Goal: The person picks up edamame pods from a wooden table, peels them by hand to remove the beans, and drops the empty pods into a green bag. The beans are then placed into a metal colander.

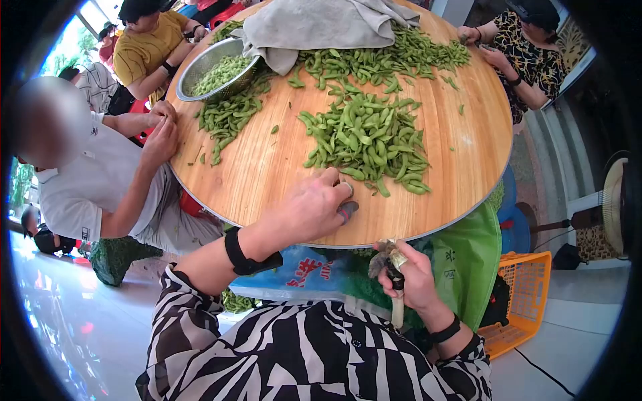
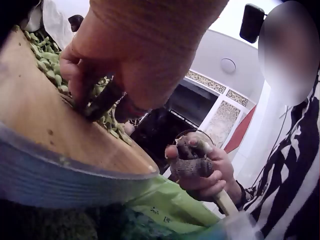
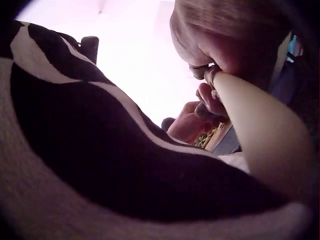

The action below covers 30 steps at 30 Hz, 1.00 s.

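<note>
Green pods [image 1: 368,140] lie heaped on the round wooden table [image 1: 254,160]. My left hand [image 1: 307,210] is at the near edge of this heap, fingers bent down to the tabletop, dark covers on some of them. The left wrist view shows this hand [image 2: 135,60] close over pods [image 2: 47,60]; whether it pinches one is hidden. Off the table's near edge, my right hand [image 1: 414,277] grips a pale-handled tool [image 1: 397,313], with dark and shiny coverings on its fingers. In the right wrist view the pale handle [image 3: 260,120] extends below the right hand [image 3: 225,35].
A metal colander [image 1: 194,77] of shelled beans stands at the back left, near a grey cloth [image 1: 314,27] over more pods. People sit at the left and far right. Below the edge are a green bag [image 1: 468,257], a blue bag [image 1: 294,271] and an orange crate [image 1: 528,294].
</note>
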{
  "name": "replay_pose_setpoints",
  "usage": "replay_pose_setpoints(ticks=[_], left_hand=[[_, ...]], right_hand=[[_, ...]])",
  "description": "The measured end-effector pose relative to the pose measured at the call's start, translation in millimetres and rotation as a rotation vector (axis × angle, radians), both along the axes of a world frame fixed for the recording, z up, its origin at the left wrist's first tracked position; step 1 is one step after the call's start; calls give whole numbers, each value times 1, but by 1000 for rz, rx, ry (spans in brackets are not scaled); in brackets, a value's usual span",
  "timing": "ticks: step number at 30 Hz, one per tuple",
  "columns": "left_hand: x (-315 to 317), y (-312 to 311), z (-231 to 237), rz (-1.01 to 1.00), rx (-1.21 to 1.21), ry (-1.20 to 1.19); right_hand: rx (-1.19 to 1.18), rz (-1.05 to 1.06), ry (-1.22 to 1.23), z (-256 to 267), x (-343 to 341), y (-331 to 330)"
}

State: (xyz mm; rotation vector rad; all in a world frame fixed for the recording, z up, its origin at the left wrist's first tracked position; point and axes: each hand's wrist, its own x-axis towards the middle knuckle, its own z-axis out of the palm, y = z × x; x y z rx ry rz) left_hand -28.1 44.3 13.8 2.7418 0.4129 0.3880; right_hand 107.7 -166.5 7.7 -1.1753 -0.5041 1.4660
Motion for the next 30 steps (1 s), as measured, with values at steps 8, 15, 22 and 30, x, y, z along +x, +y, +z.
replay_pose_setpoints(ticks=[8,15,22,30], left_hand=[[10,-20,3,146,-468,-105],[22,-34,9,109,-1379,-279],[28,-39,1,97,-1446,-344],[29,-42,1,71,-1443,-355]], right_hand=[[41,-88,3,13,11,7],[136,-130,145,10,10,10],[187,-179,247,8,6,10],[173,-182,226,2,6,11]])
